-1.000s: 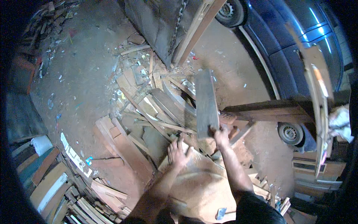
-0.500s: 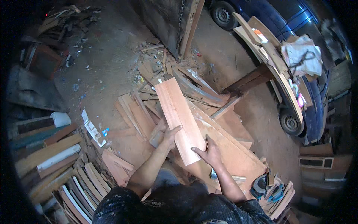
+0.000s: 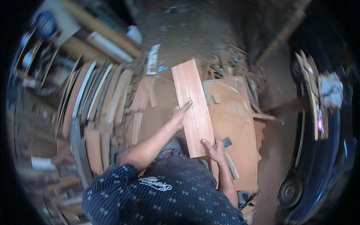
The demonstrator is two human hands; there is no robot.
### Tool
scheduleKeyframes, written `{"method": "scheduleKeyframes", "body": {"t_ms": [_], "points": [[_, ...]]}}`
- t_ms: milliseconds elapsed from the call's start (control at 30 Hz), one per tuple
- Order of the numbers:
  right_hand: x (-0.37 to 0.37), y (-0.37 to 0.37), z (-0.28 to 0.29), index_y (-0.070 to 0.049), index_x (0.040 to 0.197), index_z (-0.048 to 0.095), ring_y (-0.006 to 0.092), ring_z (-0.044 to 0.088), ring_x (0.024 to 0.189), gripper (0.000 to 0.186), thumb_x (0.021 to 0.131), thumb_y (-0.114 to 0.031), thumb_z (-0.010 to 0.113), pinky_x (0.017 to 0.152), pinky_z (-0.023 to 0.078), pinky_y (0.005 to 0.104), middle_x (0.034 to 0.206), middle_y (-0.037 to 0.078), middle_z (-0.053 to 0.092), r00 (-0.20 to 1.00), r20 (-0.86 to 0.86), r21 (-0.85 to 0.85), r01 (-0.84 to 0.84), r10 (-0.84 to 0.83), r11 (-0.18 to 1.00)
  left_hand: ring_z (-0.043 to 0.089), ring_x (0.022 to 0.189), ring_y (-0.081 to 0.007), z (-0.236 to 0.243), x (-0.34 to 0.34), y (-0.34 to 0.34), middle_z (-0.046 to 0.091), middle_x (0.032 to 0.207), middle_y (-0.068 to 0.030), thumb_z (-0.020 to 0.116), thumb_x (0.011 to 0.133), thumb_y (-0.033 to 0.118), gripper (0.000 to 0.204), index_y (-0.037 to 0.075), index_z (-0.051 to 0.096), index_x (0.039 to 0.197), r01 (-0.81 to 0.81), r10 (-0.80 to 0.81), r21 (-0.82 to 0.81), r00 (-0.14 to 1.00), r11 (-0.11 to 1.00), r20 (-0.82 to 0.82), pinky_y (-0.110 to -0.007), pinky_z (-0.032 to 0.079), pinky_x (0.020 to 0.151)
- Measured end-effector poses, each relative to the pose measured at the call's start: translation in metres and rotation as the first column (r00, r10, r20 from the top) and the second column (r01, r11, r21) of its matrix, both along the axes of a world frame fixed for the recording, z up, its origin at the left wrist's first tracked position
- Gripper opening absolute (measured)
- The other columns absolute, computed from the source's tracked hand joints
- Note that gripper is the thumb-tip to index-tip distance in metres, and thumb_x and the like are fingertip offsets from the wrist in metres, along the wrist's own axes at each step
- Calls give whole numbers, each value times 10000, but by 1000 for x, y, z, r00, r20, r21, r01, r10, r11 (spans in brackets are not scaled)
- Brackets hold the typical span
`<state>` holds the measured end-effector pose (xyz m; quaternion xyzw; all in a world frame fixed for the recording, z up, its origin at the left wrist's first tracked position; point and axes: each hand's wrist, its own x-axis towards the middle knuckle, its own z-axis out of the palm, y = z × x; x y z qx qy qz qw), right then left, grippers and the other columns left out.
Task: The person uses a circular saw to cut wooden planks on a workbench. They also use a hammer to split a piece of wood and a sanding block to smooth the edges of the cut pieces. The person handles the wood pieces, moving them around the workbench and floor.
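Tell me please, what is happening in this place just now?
A person in a dark patterned shirt is holding a reddish board with both bare hands. The left hand grips its left edge, thumb on the face; the right hand grips it near the lower right corner. A hammer-like tool lies on the wooden surface to the right. Planks stand in a row at the left, and a dark blue car is at the right.

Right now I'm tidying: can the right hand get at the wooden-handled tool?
Likely yes: the wooden-handled tool lies beside the right hand, nothing seen over it, but that hand grips the board and may need freeing.
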<state>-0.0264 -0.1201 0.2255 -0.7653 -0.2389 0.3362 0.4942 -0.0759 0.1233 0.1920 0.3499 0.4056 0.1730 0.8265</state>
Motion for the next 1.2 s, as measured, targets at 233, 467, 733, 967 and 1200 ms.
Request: {"method": "scheduleKeyframes", "body": {"t_ms": [233,467,733,967,1200], "points": [[-86,23,-13,66,1279,583,227,673,1059,422,970,-192,707,946,519,353,1139,194,708,948,-4,133,-314,318,940,707,1065,-288,-16,-164,3,689,1189,-184,708,968,278,461,-39,595,1284,-335,332,54,941,940,64,-468,600,922],[-171,29,-41,70,1392,553,193,610,1182,478,1004,-181,672,1050,458,334,1275,154,670,841,-369,238,-326,395,915,721,977,-275,-69,-292,-23,701,1142,-195,620,1004,287,434,-67,613,1255,-525,521,-11,848,851,-94,-440,618,833],[-351,69,-64,73,1381,577,184,612,1158,440,1050,-216,580,1019,461,335,1266,143,682,826,-311,179,-435,471,882,699,1000,-235,-80,-468,-91,720,1128,-141,671,982,339,477,-49,629,1257,-461,459,59,848,886,-267,-394,584,861],[-543,85,-45,62,1347,575,238,672,1077,402,1052,-210,564,898,568,393,1167,134,697,662,-579,80,-535,476,841,678,938,-194,-93,-683,-123,727,1019,-122,687,978,346,426,-37,669,1162,-505,617,371,722,779,-313,-368,552,823],[-607,86,-26,29,1371,544,239,712,813,480,1027,-294,634,787,592,371,1035,166,703,578,-635,-33,-684,513,729,598,769,-191,-78,-823,-154,652,828,-109,623,985,539,566,-26,637,951,-631,790,475,505,613,-349,-409,499,705]]}}
